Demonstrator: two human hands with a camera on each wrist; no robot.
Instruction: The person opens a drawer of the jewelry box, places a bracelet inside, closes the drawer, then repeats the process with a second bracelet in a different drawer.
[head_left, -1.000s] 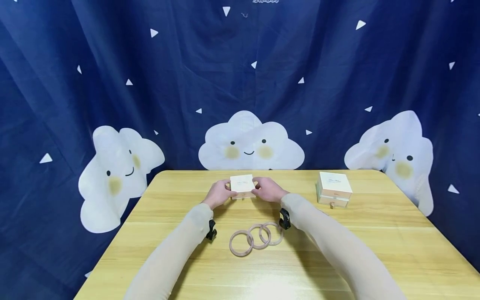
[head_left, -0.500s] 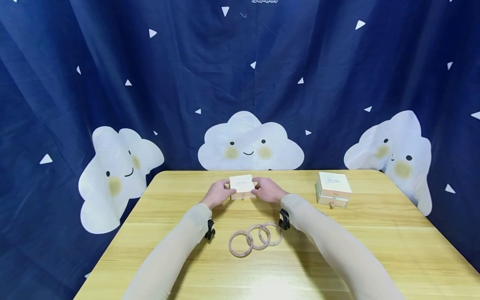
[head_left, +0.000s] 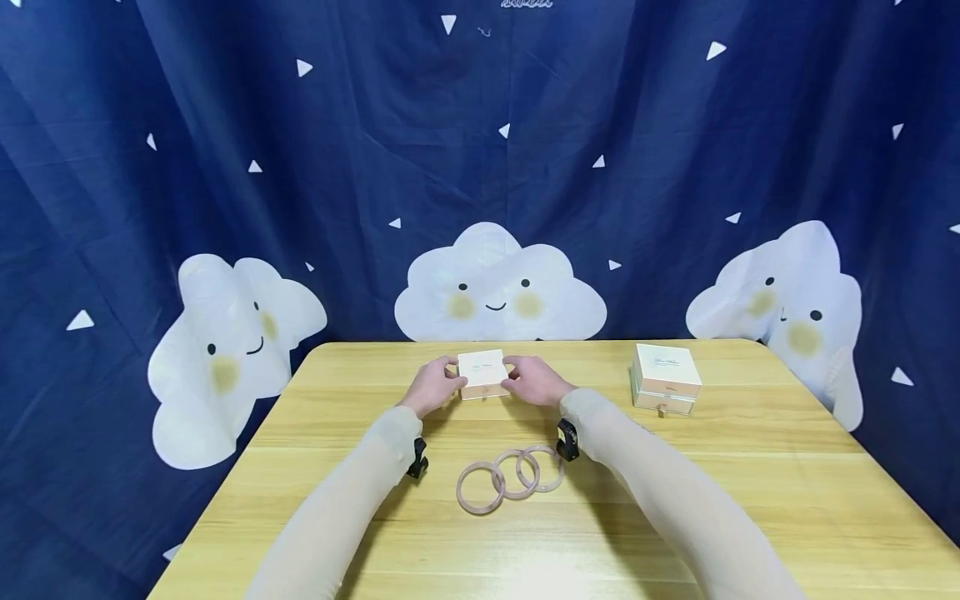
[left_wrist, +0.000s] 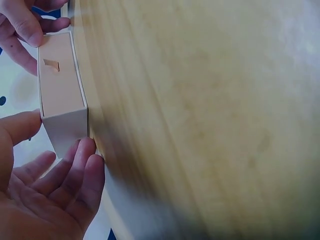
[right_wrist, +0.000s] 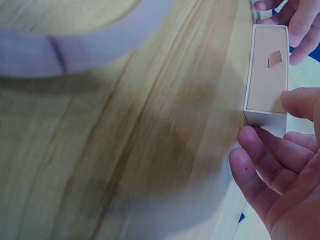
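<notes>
A small white drawer box (head_left: 482, 367) with a peach-coloured front sits near the table's far edge. My left hand (head_left: 432, 387) grips its left side, thumb at the front. On the opposite side my right hand (head_left: 538, 382) holds it in the same way. From the left wrist, the box's drawer front (left_wrist: 61, 87) shows a small ribbon pull tab (left_wrist: 52, 65), and the drawer looks closed. Fingers of both hands bend around the box ends in the right wrist view, beside the drawer front (right_wrist: 267, 82). The backs of the box and some fingertips are hidden.
Three pale pinkish bangles lie in an overlapping row between my forearms: left (head_left: 460, 492), middle (head_left: 510, 495) and right (head_left: 561, 479). To the right stand white-and-peach boxes (head_left: 666, 379), seemingly stacked. Behind the wooden table (head_left: 750, 467) hangs a blue curtain (head_left: 360, 167) with clouds.
Both hands stay on the box, which keeps its place on the table. The whole head view has shifted very slightly; nothing else visibly differs.
</notes>
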